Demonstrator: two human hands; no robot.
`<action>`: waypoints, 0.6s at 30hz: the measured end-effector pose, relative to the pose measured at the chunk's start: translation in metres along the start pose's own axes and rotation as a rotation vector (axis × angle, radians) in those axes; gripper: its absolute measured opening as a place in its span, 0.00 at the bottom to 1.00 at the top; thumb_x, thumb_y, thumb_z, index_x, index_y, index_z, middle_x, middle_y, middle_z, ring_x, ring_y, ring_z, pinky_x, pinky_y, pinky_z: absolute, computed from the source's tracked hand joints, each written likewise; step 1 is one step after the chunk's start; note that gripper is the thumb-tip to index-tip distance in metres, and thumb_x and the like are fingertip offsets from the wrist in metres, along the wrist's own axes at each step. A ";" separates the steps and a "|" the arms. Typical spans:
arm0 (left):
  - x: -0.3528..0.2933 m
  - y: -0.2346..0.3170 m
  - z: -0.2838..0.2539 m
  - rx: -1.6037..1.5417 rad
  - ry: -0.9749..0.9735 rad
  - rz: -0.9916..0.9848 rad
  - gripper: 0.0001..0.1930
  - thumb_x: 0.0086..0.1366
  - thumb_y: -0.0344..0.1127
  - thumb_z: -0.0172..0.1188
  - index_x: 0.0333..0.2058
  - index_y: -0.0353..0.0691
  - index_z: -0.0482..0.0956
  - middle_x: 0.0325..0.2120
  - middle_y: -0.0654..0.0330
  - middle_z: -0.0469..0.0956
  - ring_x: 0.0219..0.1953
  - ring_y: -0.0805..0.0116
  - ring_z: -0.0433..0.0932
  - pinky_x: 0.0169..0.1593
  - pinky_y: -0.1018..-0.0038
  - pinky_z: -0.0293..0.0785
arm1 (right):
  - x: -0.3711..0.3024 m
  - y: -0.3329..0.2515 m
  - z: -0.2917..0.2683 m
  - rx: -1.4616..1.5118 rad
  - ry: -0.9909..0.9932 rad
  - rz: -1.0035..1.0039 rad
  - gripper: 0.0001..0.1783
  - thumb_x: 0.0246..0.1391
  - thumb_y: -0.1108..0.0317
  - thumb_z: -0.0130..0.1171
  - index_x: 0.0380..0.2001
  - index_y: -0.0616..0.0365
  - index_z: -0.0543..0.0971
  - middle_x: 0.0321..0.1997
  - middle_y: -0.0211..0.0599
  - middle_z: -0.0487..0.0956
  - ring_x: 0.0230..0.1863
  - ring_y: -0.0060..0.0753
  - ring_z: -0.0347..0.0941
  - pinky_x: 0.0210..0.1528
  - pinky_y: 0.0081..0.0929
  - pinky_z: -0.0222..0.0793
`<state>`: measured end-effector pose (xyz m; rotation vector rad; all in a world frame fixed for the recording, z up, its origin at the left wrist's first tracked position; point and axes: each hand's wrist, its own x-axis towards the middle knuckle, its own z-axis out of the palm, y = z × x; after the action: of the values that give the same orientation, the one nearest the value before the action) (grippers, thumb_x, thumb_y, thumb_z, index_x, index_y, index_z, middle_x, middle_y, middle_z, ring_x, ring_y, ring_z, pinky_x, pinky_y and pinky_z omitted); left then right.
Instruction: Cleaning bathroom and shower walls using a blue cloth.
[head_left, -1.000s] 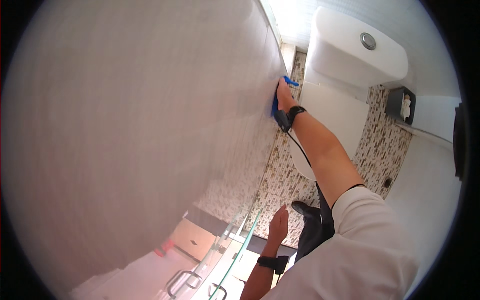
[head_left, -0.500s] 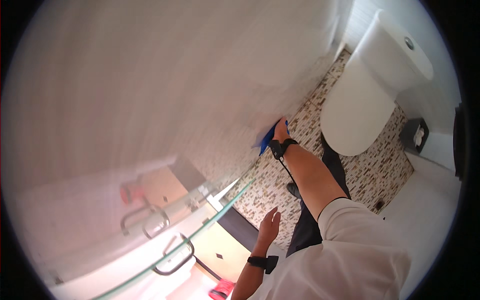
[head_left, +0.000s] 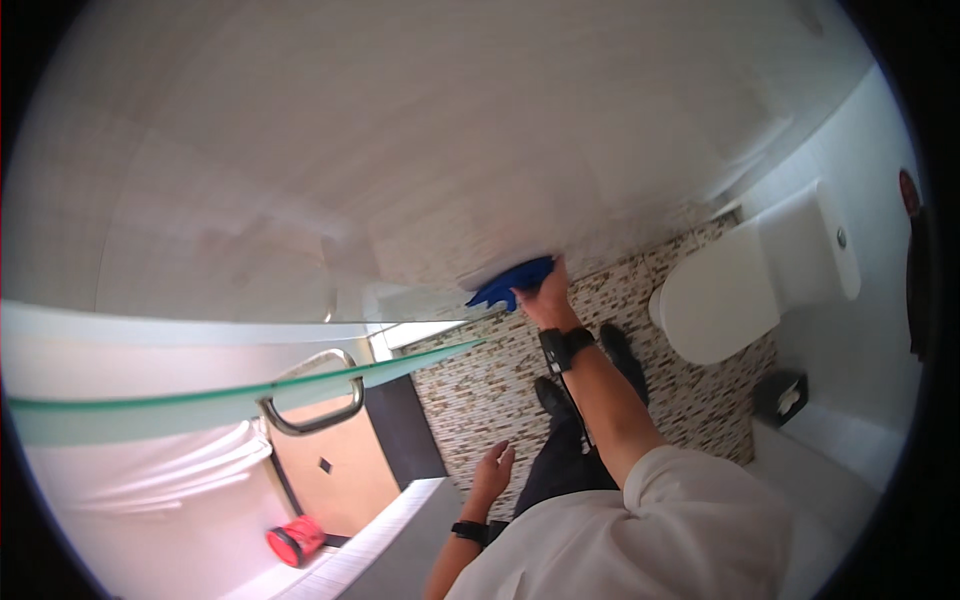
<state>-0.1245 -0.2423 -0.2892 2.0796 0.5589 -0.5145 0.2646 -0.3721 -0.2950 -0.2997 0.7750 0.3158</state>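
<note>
My right hand [head_left: 546,296] reaches out and presses a blue cloth [head_left: 512,284] against the glossy pale wall [head_left: 400,150], low down near the floor. The fingers are partly hidden behind the cloth, with the thumb along its lower side. Holding nothing, my left hand [head_left: 493,470] hangs near my waist, its fingers loosely extended. Black straps circle both wrists.
A green-edged glass door [head_left: 190,400] with a metal handle [head_left: 312,405] stands at the left. A white toilet [head_left: 725,290] and a dark bin [head_left: 780,397] are at the right. Beyond the door lies a red round object [head_left: 295,541]. Small mosaic tiles cover the floor [head_left: 480,380].
My view has turned, and the toilet now shows farther right and lower. The blue cloth is spread wider on the wall, still under my right hand. My left hand remains low.
</note>
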 end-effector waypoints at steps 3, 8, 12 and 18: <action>0.001 0.014 -0.003 -0.096 0.000 -0.056 0.24 0.72 0.49 0.58 0.57 0.39 0.80 0.44 0.41 0.84 0.42 0.47 0.85 0.48 0.58 0.79 | -0.053 -0.033 0.026 -0.057 -0.116 -0.164 0.30 0.71 0.37 0.42 0.64 0.42 0.71 0.66 0.28 0.74 0.63 0.36 0.68 0.65 0.48 0.58; 0.027 0.063 -0.006 -0.140 -0.008 0.040 0.24 0.71 0.47 0.59 0.57 0.35 0.78 0.43 0.41 0.84 0.44 0.45 0.84 0.49 0.57 0.78 | -0.101 -0.057 0.053 -0.640 -0.220 -1.129 0.36 0.71 0.51 0.51 0.71 0.67 0.60 0.74 0.55 0.59 0.73 0.52 0.55 0.74 0.58 0.38; 0.040 0.100 -0.006 -0.162 0.033 0.113 0.24 0.71 0.45 0.58 0.58 0.35 0.77 0.46 0.41 0.83 0.46 0.43 0.83 0.50 0.56 0.78 | -0.137 -0.044 0.086 -1.301 -0.495 -1.667 0.41 0.68 0.62 0.55 0.72 0.76 0.51 0.75 0.66 0.51 0.75 0.66 0.48 0.74 0.65 0.36; 0.035 0.137 0.006 -0.273 0.061 0.075 0.24 0.71 0.45 0.58 0.57 0.33 0.77 0.48 0.40 0.82 0.46 0.42 0.83 0.50 0.56 0.78 | -0.124 -0.059 0.099 -1.996 -0.828 -2.021 0.29 0.62 0.68 0.59 0.64 0.66 0.70 0.70 0.64 0.62 0.66 0.74 0.59 0.66 0.66 0.51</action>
<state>-0.0197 -0.3089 -0.2216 1.8528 0.5520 -0.3133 0.2665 -0.4090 -0.1301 -2.3343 -1.1740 -0.8639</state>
